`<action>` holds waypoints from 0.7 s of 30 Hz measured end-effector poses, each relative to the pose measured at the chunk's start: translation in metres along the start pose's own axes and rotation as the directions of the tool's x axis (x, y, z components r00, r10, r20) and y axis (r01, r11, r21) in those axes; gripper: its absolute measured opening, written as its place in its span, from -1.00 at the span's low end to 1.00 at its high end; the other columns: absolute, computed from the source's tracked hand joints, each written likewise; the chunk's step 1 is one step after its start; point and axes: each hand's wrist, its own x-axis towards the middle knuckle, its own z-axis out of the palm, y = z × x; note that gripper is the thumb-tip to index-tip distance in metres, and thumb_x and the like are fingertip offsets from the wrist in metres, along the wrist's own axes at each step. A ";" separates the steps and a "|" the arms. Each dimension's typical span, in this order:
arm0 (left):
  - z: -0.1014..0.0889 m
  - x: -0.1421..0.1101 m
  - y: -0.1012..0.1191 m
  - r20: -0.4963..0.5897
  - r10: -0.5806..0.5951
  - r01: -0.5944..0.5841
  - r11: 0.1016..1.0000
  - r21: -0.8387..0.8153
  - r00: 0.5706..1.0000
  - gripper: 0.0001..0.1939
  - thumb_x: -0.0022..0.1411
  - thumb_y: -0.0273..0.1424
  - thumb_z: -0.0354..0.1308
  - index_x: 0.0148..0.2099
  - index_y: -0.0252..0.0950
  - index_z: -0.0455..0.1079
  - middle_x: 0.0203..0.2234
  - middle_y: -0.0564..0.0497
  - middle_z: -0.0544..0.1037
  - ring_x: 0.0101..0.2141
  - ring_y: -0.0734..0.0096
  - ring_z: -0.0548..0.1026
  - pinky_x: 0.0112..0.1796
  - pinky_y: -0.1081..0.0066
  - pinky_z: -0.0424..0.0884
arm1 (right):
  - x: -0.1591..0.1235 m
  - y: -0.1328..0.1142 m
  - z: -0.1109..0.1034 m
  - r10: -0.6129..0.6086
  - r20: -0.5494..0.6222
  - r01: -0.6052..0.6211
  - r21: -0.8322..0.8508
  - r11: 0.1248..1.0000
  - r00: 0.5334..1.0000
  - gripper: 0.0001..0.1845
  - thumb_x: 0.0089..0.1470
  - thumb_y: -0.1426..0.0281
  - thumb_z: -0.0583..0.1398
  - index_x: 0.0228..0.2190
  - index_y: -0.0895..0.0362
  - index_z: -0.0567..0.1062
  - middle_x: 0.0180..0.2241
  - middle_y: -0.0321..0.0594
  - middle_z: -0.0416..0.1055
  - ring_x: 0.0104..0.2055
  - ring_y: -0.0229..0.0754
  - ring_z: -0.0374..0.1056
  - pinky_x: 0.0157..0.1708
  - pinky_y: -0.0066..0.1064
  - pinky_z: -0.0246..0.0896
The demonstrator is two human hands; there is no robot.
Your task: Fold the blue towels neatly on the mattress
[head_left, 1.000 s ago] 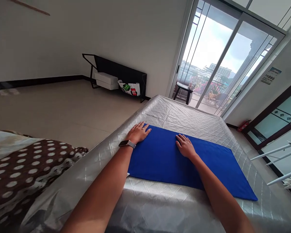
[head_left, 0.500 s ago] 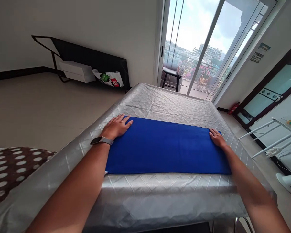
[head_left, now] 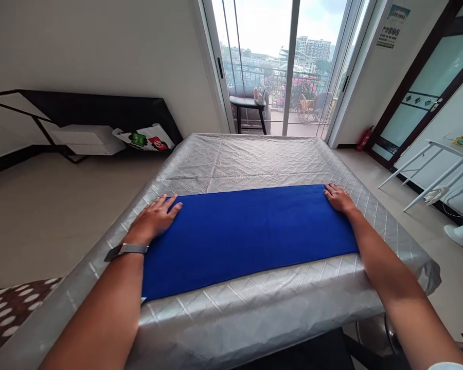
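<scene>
A long blue cloth [head_left: 247, 231] lies flat across a table covered in silver quilted fabric [head_left: 250, 159]. My left hand [head_left: 154, 220] rests palm down on the cloth's far left corner, fingers spread; a watch sits on that wrist. My right hand [head_left: 338, 198] lies flat on the cloth's far right corner, fingers stretched out. Neither hand holds anything.
A brown dotted fabric [head_left: 11, 308] shows at the lower left. Behind the table a glass sliding door [head_left: 289, 67] faces a balcony with a black stool [head_left: 250, 105]. A black rack with white boxes [head_left: 85, 141] stands left. White racks [head_left: 428, 169] stand right.
My right hand has slid from the cloth's middle out to its far right corner. My left hand stayed on the left corner. The view has swung right and squared up with the table.
</scene>
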 end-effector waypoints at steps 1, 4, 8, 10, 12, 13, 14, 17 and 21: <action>0.001 0.001 -0.001 -0.011 0.003 -0.003 1.000 -0.003 1.000 -0.36 0.48 -0.20 -0.32 0.43 -0.42 0.09 0.39 -0.23 0.16 0.37 0.16 0.13 0.30 0.20 0.11 | -0.001 -0.001 0.000 0.004 -0.004 -0.004 -0.009 1.000 1.000 -0.37 0.39 0.16 -0.16 0.38 0.07 0.15 0.44 -0.18 -0.04 0.48 -0.04 -0.17 0.43 -0.07 -0.31; 0.003 0.003 -0.002 -0.027 -0.002 0.001 1.000 -0.020 1.000 -0.37 0.47 -0.20 -0.29 0.43 -0.41 0.11 0.38 -0.24 0.18 0.36 0.12 0.17 0.29 0.15 0.14 | -0.004 -0.005 -0.002 0.011 -0.034 -0.013 -0.049 0.999 0.999 -0.39 0.39 0.17 -0.16 0.37 0.05 0.17 0.44 -0.18 -0.01 0.47 -0.02 -0.14 0.42 -0.03 -0.27; 0.006 0.004 -0.003 -0.022 0.001 -0.002 0.999 -0.035 1.000 -0.35 0.46 -0.18 -0.27 0.44 -0.41 0.10 0.39 -0.27 0.17 0.36 0.09 0.16 0.31 0.15 0.10 | -0.010 -0.011 -0.005 0.035 -0.093 -0.047 -0.132 0.990 0.995 -0.39 0.38 0.25 -0.13 0.36 0.11 0.18 0.41 -0.12 0.06 0.46 -0.01 -0.08 0.41 -0.01 -0.22; 0.008 0.006 -0.004 -0.031 0.016 -0.017 0.999 -0.033 0.999 -0.35 0.46 -0.18 -0.26 0.44 -0.41 0.10 0.38 -0.27 0.17 0.36 0.07 0.17 0.31 0.12 0.09 | -0.013 -0.016 -0.009 0.049 -0.116 -0.070 -0.187 0.980 0.992 -0.40 0.36 0.28 -0.11 0.34 0.15 0.22 0.40 -0.08 0.10 0.45 0.01 -0.05 0.40 0.01 -0.21; 0.012 0.009 -0.005 -0.045 0.028 -0.029 0.999 -0.028 0.999 -0.35 0.46 -0.17 -0.26 0.44 -0.39 0.09 0.38 -0.26 0.18 0.35 0.06 0.17 0.31 0.10 0.09 | -0.015 -0.026 -0.014 0.043 -0.146 -0.079 -0.245 0.966 0.988 -0.41 0.34 0.34 -0.10 0.31 0.20 0.27 0.38 -0.04 0.12 0.44 0.04 -0.04 0.40 0.03 -0.25; 0.014 0.010 -0.006 -0.052 0.029 -0.031 0.999 -0.027 0.998 -0.34 0.45 -0.15 -0.26 0.45 -0.36 0.09 0.39 -0.24 0.18 0.36 0.06 0.17 0.31 0.10 0.08 | -0.016 -0.035 -0.016 0.028 -0.165 -0.072 -0.265 0.962 0.986 -0.42 0.33 0.37 -0.10 0.30 0.22 0.29 0.38 -0.03 0.13 0.44 0.04 -0.04 0.41 0.03 -0.27; 0.017 0.012 -0.007 -0.060 0.028 -0.030 0.999 -0.027 0.998 -0.34 0.45 -0.14 -0.26 0.45 -0.34 0.09 0.39 -0.22 0.18 0.36 0.07 0.16 0.31 0.10 0.07 | -0.017 -0.046 -0.018 0.005 -0.181 -0.055 -0.274 0.960 0.984 -0.42 0.32 0.39 -0.10 0.29 0.22 0.29 0.38 -0.03 0.13 0.44 0.03 -0.05 0.41 0.02 -0.29; 0.023 0.016 -0.009 -0.081 0.016 -0.020 0.999 -0.040 0.997 -0.34 0.44 -0.12 -0.24 0.45 -0.29 0.11 0.39 -0.16 0.19 0.37 0.09 0.13 0.33 0.11 0.01 | -0.021 -0.095 -0.015 -0.108 -0.159 0.071 -0.222 0.972 0.981 -0.41 0.34 0.34 -0.11 0.33 0.16 0.25 0.40 -0.11 0.09 0.45 -0.01 -0.07 0.40 -0.06 -0.21; 0.028 0.018 -0.010 -0.095 0.009 -0.013 0.999 -0.039 0.995 -0.35 0.44 -0.13 -0.25 0.46 -0.29 0.08 0.40 -0.15 0.17 0.38 0.12 0.11 0.33 0.14 -0.01 | -0.028 -0.179 0.008 -0.333 -0.008 0.331 -0.095 0.939 0.943 -0.36 0.39 0.16 -0.15 0.39 0.10 0.11 0.43 -0.23 0.00 0.47 -0.12 -0.15 0.41 -0.23 -0.24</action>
